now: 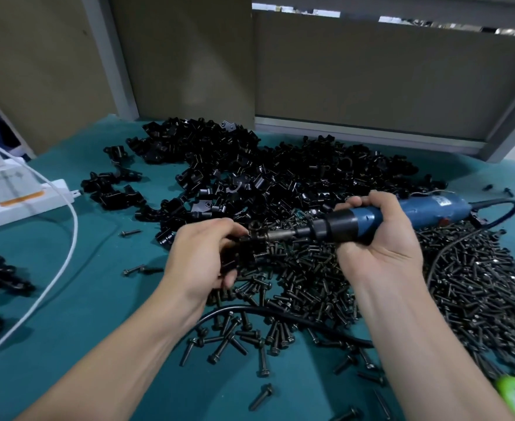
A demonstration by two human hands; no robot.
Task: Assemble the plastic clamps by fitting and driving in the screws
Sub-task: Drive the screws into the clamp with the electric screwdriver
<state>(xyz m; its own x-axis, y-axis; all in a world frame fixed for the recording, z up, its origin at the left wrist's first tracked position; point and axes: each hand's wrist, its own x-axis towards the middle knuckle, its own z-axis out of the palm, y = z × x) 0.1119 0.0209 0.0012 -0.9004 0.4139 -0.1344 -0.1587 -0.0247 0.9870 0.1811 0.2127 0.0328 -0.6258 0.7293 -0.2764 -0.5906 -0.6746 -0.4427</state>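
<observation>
Fingers [233, 230] of left hand [204, 256] curled, pinching a black plastic clamp [251, 238] above the middle of the table. Right hand [374, 238] wrapped round the blue electric screwdriver [432, 209], held about level, bit end pointing left and meeting the clamp. Whether a screw sits on the bit: cannot tell, too dark. Under both hands, loose screws [478, 268] lie thick on the green mat [83, 314]. Heap of black clamp parts [265, 171] behind them, toward the back panel. Black cord [280, 312] arcs through the screws between the forearms. White power strip [16, 205] and white cable [68, 238] at far left.
</observation>
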